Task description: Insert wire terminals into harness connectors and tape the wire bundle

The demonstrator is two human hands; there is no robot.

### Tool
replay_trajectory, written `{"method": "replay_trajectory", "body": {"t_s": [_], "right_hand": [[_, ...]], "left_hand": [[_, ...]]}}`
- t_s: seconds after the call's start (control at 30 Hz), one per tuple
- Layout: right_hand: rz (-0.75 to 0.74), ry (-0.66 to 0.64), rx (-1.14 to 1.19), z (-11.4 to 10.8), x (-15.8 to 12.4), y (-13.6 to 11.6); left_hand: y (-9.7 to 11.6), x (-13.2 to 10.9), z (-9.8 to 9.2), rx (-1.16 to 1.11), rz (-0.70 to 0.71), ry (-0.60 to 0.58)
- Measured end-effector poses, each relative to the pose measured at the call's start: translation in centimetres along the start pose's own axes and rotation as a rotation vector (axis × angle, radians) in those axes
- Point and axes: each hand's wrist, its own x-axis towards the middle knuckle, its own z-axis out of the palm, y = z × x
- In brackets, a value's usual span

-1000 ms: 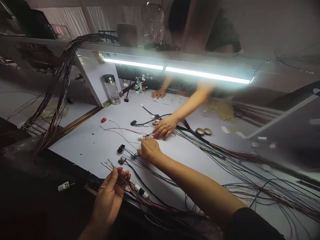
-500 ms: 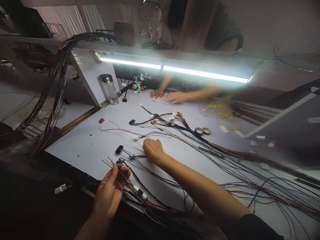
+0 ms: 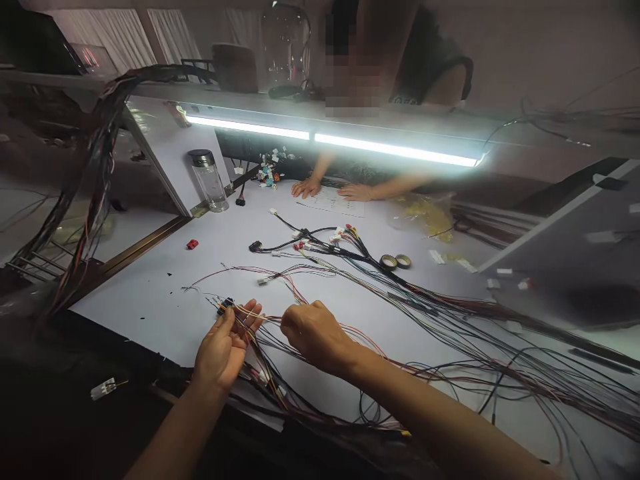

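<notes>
Near the front edge of the white table [image 3: 125, 300], my left hand [image 3: 226, 343] is palm up, its thumb pressed on a bundle of wires [image 3: 256, 343] beside a black connector [image 3: 227, 306]. Bare wire ends stick out past the thumb to the left. My right hand [image 3: 315, 333] is closed just to the right, its fingers round thin red and white wires [image 3: 267, 318] that run across toward my left hand. The fingertips of my right hand are hidden. Beyond both hands lies a small white connector [image 3: 263, 281] on thin wires.
Another person's hands [image 3: 306, 187] rest by a printed sheet [image 3: 333, 201] at the far side. A glass bottle [image 3: 211, 183] stands back left. A red connector [image 3: 193, 245], a black-wrapped harness [image 3: 367, 257], tape rolls [image 3: 389, 262] and long wires lie on the table.
My right hand has moved nearer the front edge and now has wires in it. The black connector now sits at my left fingers. The other person's hands have shifted, showing more of the sheet.
</notes>
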Motion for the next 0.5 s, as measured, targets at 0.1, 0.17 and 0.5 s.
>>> {"method": "replay_trajectory", "body": {"t_s": [0.1, 0.17, 0.5], "right_hand": [[-0.038, 0.002, -0.044, 0.3, -0.8, 0.2], [-0.057, 0.008, -0.063, 0.5, -1.2, 0.3], [-0.137, 0.073, -0.083, 1.5, -3.7, 1.1]], "left_hand": [[0.0, 0.4, 0.6, -0.025, 0.001, -0.005], [0.1, 0.6, 0.7, -0.061, -0.005, 0.015], [1.5, 1.0, 0.0, -0.177, 0.058, 0.093]]}}
